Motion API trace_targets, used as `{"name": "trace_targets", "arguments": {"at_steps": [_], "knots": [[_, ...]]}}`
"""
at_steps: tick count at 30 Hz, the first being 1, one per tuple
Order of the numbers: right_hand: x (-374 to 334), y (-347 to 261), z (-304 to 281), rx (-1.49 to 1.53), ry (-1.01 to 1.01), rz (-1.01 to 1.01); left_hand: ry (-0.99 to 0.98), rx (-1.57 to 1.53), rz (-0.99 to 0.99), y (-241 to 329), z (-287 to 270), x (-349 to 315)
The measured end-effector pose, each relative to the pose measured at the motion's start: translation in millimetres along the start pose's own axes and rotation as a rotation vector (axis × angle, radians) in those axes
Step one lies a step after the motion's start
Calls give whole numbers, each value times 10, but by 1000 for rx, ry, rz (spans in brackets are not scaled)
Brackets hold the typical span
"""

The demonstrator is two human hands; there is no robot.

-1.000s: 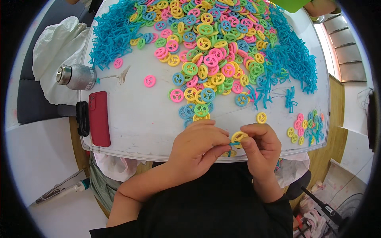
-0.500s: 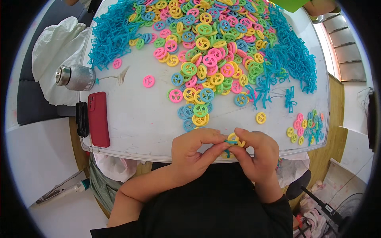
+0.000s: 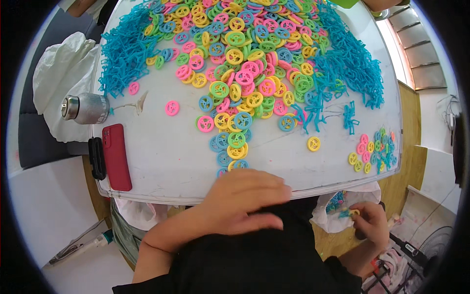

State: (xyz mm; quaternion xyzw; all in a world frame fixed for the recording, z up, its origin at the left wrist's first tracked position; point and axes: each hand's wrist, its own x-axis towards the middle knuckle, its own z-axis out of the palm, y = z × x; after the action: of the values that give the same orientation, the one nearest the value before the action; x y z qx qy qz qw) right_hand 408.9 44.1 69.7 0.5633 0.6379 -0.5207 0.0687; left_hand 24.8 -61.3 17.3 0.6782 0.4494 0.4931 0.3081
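My left hand (image 3: 247,201) is held at the table's front edge, thumb and fingers stretched apart with nothing between them. Low on the right, my right hand (image 3: 372,224) pinches a yellow plastic wheel with a blue frame piece (image 3: 350,213) above a white bag (image 3: 325,221). More blue pieces (image 3: 336,201) lie inside that bag. Beyond my left hand, a big heap of pink, yellow, green and blue plastic wheels (image 3: 245,73) spreads over the white table (image 3: 171,157). Blue frame pieces are piled at its left (image 3: 125,54) and right (image 3: 350,54).
A red phone (image 3: 116,158), a black case (image 3: 97,158) and a silver flask (image 3: 88,108) are at the table's left edge. Several small wheels and blue pieces form a group (image 3: 374,153) at the right corner. A fan (image 3: 433,255) stands low right.
My right hand has left the table edge and moved down to the right, carrying the yellow wheel and blue piece over the bag. My left hand has let go and spread its fingers.
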Motion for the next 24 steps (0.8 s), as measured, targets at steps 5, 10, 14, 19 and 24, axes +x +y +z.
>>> {"name": "trace_targets", "arguments": {"at_steps": [5,10,14,19,24], "knots": [[110,1003,181,-598,399,214,145,27,-169,-50,-113,-18],[208,51,329,-250,375,-196,106,68,-191,-21,-66,-75],[936,-955,799,-316,593,-672,134,95,-236,-64,5,-113],[1415,-1387,1057,-552,793,-728,174,122,-169,-7,-6,-48],[1525,-1462,1097,-589,763,-723,160,127,-234,-29,-39,-123]]}}
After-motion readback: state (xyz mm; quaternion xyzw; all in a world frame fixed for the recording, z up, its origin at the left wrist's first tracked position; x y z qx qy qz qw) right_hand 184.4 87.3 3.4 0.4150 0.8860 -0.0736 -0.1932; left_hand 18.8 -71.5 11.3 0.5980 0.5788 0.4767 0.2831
